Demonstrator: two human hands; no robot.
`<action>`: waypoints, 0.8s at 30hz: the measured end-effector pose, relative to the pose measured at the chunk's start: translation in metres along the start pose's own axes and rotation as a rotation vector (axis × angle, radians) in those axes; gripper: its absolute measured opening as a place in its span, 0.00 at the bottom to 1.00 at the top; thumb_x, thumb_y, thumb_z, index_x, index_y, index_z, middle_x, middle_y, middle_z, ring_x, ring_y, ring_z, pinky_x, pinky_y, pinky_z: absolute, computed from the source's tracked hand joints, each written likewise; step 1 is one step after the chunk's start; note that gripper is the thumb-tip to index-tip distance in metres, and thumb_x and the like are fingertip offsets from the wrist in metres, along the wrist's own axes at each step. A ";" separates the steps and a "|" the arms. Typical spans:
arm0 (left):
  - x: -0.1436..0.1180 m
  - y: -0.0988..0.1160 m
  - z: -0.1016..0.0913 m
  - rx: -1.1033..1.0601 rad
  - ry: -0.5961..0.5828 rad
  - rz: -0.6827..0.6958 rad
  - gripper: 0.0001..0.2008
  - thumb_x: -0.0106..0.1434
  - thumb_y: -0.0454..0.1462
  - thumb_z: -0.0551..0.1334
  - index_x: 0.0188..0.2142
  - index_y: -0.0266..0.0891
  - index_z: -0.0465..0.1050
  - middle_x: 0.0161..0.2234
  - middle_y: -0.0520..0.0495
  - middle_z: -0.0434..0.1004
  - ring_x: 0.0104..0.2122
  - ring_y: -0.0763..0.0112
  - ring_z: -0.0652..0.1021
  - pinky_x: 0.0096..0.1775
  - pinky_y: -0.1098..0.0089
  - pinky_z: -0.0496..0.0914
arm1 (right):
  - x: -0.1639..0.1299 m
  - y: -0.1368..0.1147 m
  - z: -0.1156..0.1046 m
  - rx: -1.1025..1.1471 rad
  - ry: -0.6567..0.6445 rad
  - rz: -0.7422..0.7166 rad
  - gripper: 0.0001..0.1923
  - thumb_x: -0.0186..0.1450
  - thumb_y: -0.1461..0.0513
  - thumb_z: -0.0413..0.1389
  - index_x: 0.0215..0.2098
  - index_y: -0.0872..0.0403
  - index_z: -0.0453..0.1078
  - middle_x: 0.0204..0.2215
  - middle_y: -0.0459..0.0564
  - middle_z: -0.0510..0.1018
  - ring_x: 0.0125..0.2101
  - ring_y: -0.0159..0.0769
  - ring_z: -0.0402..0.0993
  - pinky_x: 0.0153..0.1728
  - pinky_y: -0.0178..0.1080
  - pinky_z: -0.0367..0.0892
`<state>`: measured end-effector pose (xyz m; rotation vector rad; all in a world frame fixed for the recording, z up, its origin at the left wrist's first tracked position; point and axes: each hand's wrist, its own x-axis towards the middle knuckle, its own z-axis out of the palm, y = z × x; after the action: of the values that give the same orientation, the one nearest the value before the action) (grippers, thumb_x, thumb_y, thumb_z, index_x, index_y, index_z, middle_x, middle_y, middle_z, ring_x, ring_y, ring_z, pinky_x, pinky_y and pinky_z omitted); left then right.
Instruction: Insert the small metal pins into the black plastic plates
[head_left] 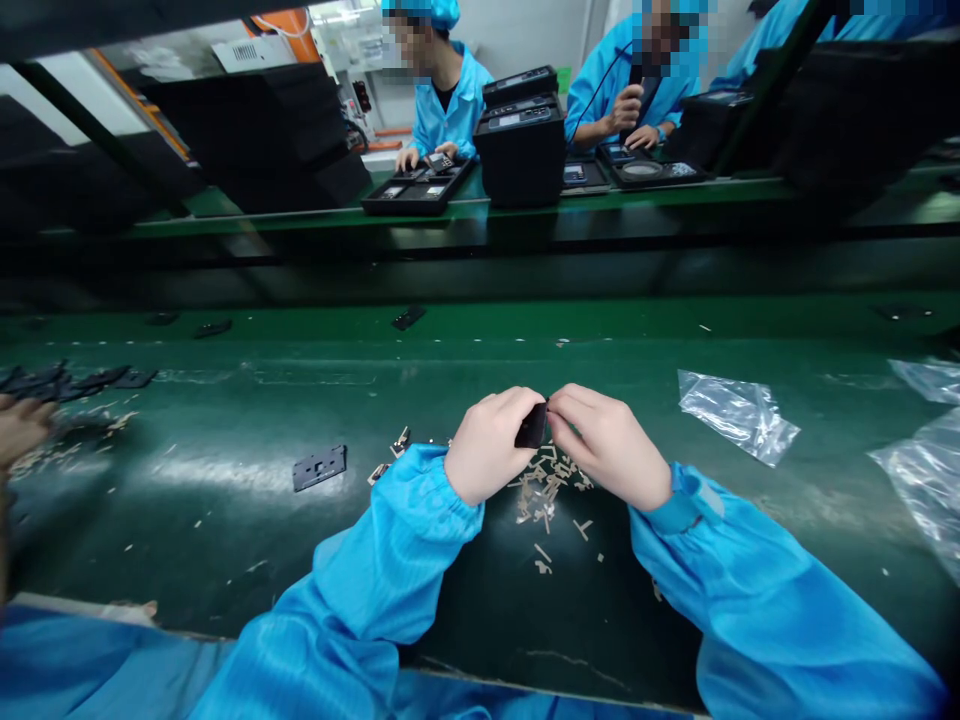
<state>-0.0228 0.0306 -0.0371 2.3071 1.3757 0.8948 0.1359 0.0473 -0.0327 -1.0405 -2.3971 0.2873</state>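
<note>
Black and thin, the small plastic piece (532,427) sits pinched between the closed fingertips of the left hand (491,443) and right hand (611,445) just above the green bench (450,400), where slipping could drop it among the pale scraps (546,490).

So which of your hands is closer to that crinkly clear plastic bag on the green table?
Right. The right hand sits just left of the clear plastic bag; the left hand is farther away, beyond the right one.
</note>
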 end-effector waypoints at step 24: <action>0.007 0.007 -0.022 -0.249 -0.138 -0.038 0.03 0.59 0.33 0.54 0.28 0.38 0.61 0.24 0.54 0.64 0.25 0.78 0.65 0.29 0.76 0.60 | -0.004 -0.005 -0.017 0.211 0.138 0.044 0.05 0.59 0.66 0.49 0.31 0.55 0.66 0.29 0.48 0.71 0.30 0.32 0.67 0.31 0.35 0.63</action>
<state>-0.0297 0.0318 -0.0145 2.1051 1.1753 0.8270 0.1437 0.0409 -0.0176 -0.9839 -2.1703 0.4579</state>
